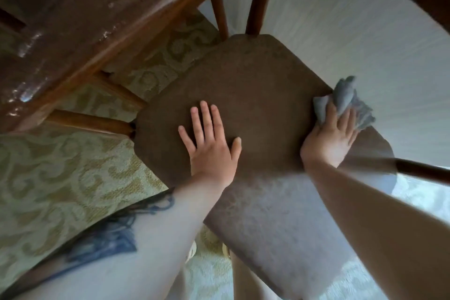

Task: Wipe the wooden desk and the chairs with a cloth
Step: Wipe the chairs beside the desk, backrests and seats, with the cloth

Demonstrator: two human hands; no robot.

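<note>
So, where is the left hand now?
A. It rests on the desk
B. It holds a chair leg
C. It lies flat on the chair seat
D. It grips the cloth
C: the left hand lies flat, fingers straight, on the brown seat, while the right hand holds the cloth at the seat's edge.
</note>
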